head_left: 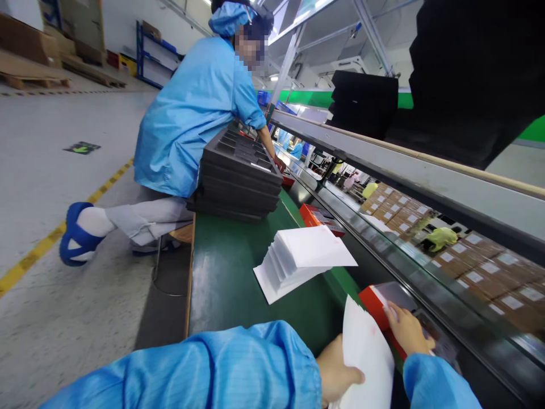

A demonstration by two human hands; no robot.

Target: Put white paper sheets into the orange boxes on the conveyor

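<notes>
My left hand (338, 372) pinches a white sheet (367, 355), held tilted over the green bench (221, 284). My right hand (406, 329) rests with curled fingers on the edge of an open red box (372, 301) lying on the conveyor. Whether it grips the box I cannot tell for sure; the fingers press on its rim. A fanned stack of white sheets (298, 258) lies on the bench just ahead of my hands.
A co-worker in a blue smock (191, 113) sits ahead, leaning over a stack of dark trays (238, 176). Another red box (319, 218) lies further along the belt. The conveyor rail (404, 165) runs along the right. Black foam pieces (364, 102) stand above it.
</notes>
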